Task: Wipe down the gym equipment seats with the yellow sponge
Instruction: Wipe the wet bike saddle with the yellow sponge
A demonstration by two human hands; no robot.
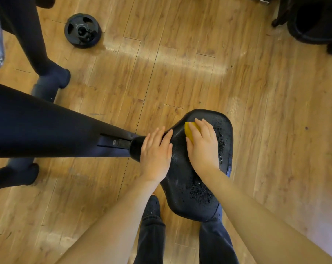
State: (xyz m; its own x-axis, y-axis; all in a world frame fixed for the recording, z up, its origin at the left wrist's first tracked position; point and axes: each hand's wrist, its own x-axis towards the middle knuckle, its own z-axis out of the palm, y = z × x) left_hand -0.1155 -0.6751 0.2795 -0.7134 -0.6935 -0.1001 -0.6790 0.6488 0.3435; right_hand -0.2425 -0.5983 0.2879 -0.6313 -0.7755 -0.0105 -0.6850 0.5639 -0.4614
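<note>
Yellow sponge shows only as a wedge at the far-left edge of the right hand; the rest is hidden under the palm. The fingers curl over its top and the thumb comes in along its near side, so the hand is gripping the sponge and pressing it onto the black bike saddle.

In this head view, the 1 view there is, the saddle's long axis runs from its narrow nose at the left, where it meets the black frame beam, out to the broad rear flare at the right and toward the person. The sponge sits on the far part of the broad end, near the upper rim. Beads of water lie along the right rim and on the near lobe, to the right of the fingers and back toward the wrist. By my judgement those wet patches are what the coming strokes need to cover, so the pull would be rightward and toward the body.

The left hand lies flat with straight fingers on the saddle's nose, holding nothing, apparently steadying the seat. The right hand is the 1 on the sponge, and the nearer to the wet areas.

The surface looks textured and glossy where wet. Below is a wood-plank floor, with a black weight plate well apart at the upper left, the bike's base feet at left, and dark equipment at the upper right corner.
</note>
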